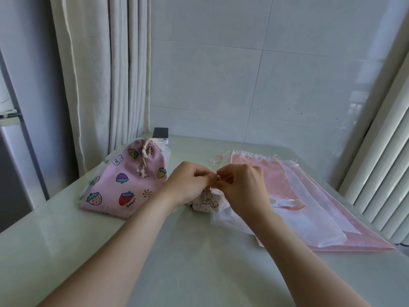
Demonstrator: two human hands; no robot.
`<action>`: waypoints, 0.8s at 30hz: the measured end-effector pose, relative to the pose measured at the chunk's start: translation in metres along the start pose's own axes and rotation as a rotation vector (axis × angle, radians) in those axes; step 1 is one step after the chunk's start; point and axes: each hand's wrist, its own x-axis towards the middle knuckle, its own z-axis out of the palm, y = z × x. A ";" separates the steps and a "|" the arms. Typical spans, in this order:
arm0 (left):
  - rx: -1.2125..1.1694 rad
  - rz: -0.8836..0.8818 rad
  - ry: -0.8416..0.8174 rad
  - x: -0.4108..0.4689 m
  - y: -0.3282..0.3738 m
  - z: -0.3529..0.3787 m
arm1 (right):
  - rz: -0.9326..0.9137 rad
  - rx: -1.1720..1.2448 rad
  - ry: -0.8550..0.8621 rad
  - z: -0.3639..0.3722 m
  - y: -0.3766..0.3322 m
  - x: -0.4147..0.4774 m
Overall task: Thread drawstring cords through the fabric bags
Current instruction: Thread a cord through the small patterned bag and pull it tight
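L hand (pixel 188 185) + R hand (pixel 243 188) pinch small bag (pixel 207 204) | strawberry bag (pixel 124 185) L | flat bags (pixel 314 209) touching R

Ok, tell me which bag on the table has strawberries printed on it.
The pink bulging bag on the left, cream cord at its neck. The small white bag shows faint line drawings; the bags on the right are plain, flat.

**One head-worn view, looking down**

A single wide-angle camera sits at head height, facing forward and down over the table (pixel 66 240). It is close to the left hand (pixel 190 185) and right hand (pixel 243 187), with the wall (pixel 243 74) behind.
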 end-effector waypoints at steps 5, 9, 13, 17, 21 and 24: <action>0.027 -0.002 0.049 -0.001 0.002 0.008 | -0.012 -0.082 0.002 0.007 0.004 0.000; 0.011 -0.031 0.065 -0.001 0.002 0.012 | -0.078 -0.182 0.007 0.010 0.006 -0.001; -0.057 -0.061 -0.007 -0.003 0.007 0.007 | -0.165 -0.268 -0.041 0.007 0.005 -0.001; -0.058 -0.069 0.039 -0.002 0.004 0.008 | -0.227 -0.370 -0.130 0.002 0.001 -0.001; -0.043 -0.042 0.193 0.006 -0.007 0.003 | -0.173 -0.300 -0.125 0.002 0.001 -0.003; 0.054 0.056 0.253 0.009 -0.014 -0.001 | 0.018 -0.036 -0.117 0.000 0.000 -0.002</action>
